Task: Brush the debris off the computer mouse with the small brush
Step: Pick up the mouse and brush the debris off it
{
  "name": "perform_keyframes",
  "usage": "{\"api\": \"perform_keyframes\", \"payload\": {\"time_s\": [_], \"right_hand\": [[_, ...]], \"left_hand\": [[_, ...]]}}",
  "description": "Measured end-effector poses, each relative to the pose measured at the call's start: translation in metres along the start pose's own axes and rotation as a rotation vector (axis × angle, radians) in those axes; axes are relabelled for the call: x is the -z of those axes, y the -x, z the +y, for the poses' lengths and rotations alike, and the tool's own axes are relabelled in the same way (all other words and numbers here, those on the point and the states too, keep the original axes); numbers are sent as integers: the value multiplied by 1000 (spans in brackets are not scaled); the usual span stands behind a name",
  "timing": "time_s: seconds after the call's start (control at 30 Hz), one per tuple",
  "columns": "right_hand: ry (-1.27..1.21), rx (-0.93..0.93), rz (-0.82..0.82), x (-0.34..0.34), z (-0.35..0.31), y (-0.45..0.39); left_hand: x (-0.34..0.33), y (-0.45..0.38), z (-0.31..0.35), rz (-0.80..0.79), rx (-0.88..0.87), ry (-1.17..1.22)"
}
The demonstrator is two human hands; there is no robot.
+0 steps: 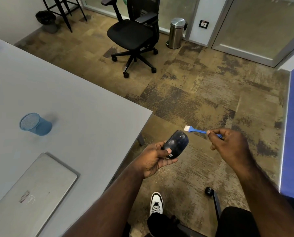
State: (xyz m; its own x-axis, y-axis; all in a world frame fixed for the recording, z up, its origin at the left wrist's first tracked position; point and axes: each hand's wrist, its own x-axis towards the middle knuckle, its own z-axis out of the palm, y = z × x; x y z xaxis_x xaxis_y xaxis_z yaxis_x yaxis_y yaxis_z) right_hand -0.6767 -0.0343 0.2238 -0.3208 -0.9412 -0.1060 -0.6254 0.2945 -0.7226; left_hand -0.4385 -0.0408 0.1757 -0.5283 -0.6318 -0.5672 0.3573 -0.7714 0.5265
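Soft, even light fills the room from overhead, leaving faint shadows beside the blue mesh cup (35, 124) and a small gleam on the mouse (176, 143) (edges bow outward, the wide lens bending walls and desk (74, 93)).

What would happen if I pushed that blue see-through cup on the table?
The blue wire-mesh cup would probably slide or tip easily: its mesh walls look thin, so it is likely light. It stands upright on the smooth grey table and looks empty, so little weighs it down. Being round, it might roll once on its side.
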Motion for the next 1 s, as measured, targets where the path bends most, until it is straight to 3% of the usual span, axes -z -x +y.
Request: {"api": "perform_keyframes", "payload": {"time_s": [0.1,0.27,0.43,0.57,0.73,0.9,1.0], "right_hand": [[-25,25,-112,-3,0,6],[16,-47,44,0,7,1],[-30,47,-89,-1,6,8],[26,-30,42,-1,10,3],[-42,36,-84,-2,7,8],[17,-29,68,0,12,3],[-76,44,-27,1,10,7]], "left_hand": [[0,2,1,-8,-11,25],[-1,4,0,-10,-3,30],[0,4,1,-11,-10,44],[1,5,1,-11,-3,59],[2,5,2,-3,-16,88],[4,4,2,-10,-4,104],[4,4,3,-17,-8,113]]}}
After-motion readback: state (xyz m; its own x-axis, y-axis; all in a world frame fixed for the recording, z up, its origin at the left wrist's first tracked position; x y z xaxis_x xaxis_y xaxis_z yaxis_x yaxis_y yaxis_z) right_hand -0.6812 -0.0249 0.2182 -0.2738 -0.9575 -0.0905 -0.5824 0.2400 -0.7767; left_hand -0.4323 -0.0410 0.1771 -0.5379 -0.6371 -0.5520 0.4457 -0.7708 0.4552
